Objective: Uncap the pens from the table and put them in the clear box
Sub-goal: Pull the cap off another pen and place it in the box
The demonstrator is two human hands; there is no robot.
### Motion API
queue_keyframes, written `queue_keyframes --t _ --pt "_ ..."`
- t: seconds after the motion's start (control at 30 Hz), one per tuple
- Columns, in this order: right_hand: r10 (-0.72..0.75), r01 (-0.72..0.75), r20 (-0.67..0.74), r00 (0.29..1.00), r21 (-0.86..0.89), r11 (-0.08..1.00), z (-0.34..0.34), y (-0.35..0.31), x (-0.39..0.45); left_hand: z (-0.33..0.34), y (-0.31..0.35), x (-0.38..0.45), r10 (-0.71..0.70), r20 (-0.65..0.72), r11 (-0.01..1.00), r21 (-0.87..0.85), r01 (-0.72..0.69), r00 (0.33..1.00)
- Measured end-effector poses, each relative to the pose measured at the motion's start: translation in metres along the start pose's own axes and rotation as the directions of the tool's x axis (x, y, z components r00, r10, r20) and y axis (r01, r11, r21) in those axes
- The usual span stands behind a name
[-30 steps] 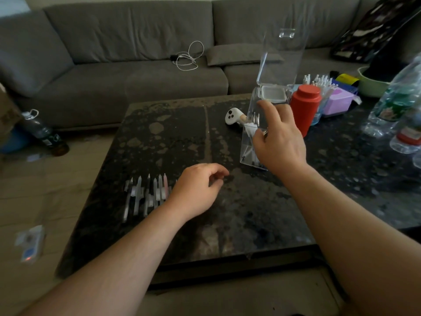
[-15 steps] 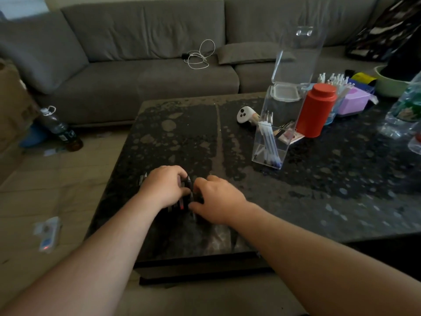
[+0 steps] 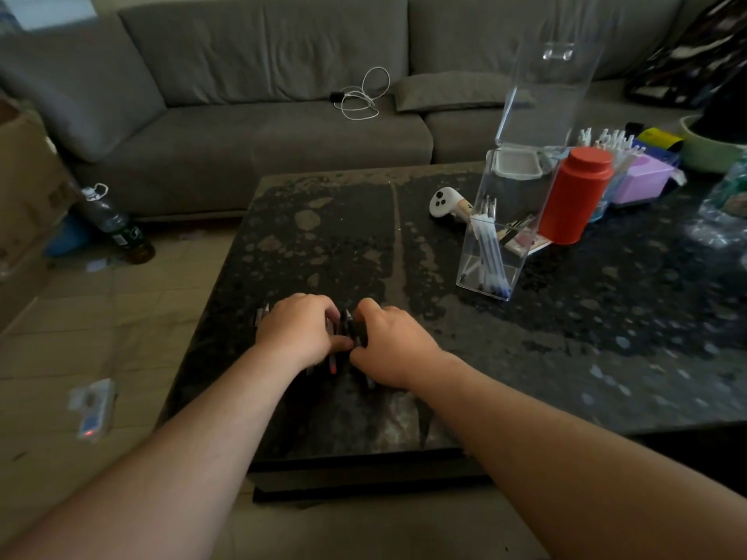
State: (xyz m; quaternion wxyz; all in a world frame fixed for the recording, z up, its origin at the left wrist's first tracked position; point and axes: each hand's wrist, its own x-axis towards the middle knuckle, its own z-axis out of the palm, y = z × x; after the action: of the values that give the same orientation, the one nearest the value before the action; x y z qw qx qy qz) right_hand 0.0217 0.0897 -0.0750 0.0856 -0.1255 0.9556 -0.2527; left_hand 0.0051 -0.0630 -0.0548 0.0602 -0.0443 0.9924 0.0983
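- While both hands sit curled over the pens (image 3: pixel 332 359) on the table (image 3: pixel 566 349), left hand (image 3: pixel 297 331) and right hand (image 3: pixel 390 349) seem to pinch one; grip unclear.
- Clear box (image 3: pixel 495 252) stands open, well beyond right hand.

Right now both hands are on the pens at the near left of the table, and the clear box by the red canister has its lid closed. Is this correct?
Not quite: the clear box has its lid open, standing upright, as the head view shows. The rest holds: the left hand and the right hand are on the pens, and the box is by the red canister.
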Motion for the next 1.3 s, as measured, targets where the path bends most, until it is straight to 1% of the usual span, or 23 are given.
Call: queue_keyframes --t 0.13,0.3,0.37,0.43,0.6,0.7,0.77,0.83,0.9,0.97,1.07,1.17,1.3 --pt "0.04 -0.04 0.007 0.999 0.005 0.999 -0.007 0.003 -0.001 0.0 0.005 -0.001 0.014 -0.003 1.0 0.026 -0.014 1.0" --pt "0.035 -0.035 0.016 0.999 -0.027 0.999 -0.011 0.005 -0.004 -0.002 0.005 -0.003 0.031 0.0 0.999 0.008 -0.031 1.0" --pt "0.018 -0.017 0.016 1.0 -0.074 0.997 -0.01 0.004 -0.006 -0.004 0.004 -0.004 0.042 -0.025 0.998 -0.041 -0.043 0.999" --pt "0.023 -0.021 0.021 1.0 -0.101 0.995 -0.013 0.003 -0.006 -0.005 0.005 -0.006 0.048 -0.082 0.991 -0.123 -0.057 0.995" --pt "0.167 -0.161 0.037 0.985 -0.123 0.979 -0.034 0.012 -0.002 -0.006 0.008 -0.009 0.098 -0.176 0.951 -0.274 -0.145 0.98" --pt "0.219 -0.21 0.066 0.974 -0.119 0.97 -0.05 0.028 0.0 -0.008 0.008 -0.011 0.193 -0.185 0.909 -0.337 -0.246 0.964" --pt "0.235 -0.228 0.079 0.969 -0.085 0.97 -0.06 0.04 0.0 -0.01 0.009 -0.011 0.19 -0.169 0.882 -0.404 -0.244 0.967" --pt "0.237 -0.236 0.044 0.971 -0.024 0.971 -0.069 0.05 0.0 -0.011 0.009 -0.011 0.175 -0.172 0.872 -0.431 -0.234 0.969" --pt "0.2 -0.197 -0.043 0.979 0.058 0.979 -0.075 0.056 -0.002 -0.012 0.009 -0.012 0.189 -0.18 0.882 -0.401 -0.248 0.965" --pt "0.122 -0.104 -0.168 0.978 0.113 0.988 -0.078 0.058 -0.004 -0.012 0.01 -0.013 0.195 -0.188 0.891 -0.377 -0.254 0.963" --pt "-0.024 0.041 -0.322 0.947 0.046 0.998 -0.077 0.059 -0.006 -0.012 0.011 -0.012 0.178 -0.219 0.893 -0.373 -0.25 0.959" --pt "-0.131 0.115 -0.355 0.926 -0.067 0.991 -0.076 0.055 -0.011 -0.011 0.012 -0.01 0.161 -0.276 0.888 -0.378 -0.261 0.947" --pt "-0.178 0.144 -0.326 0.928 -0.128 0.981 -0.076 0.047 -0.014 -0.01 0.015 -0.012 0.122 -0.305 0.885 -0.398 -0.242 0.945"
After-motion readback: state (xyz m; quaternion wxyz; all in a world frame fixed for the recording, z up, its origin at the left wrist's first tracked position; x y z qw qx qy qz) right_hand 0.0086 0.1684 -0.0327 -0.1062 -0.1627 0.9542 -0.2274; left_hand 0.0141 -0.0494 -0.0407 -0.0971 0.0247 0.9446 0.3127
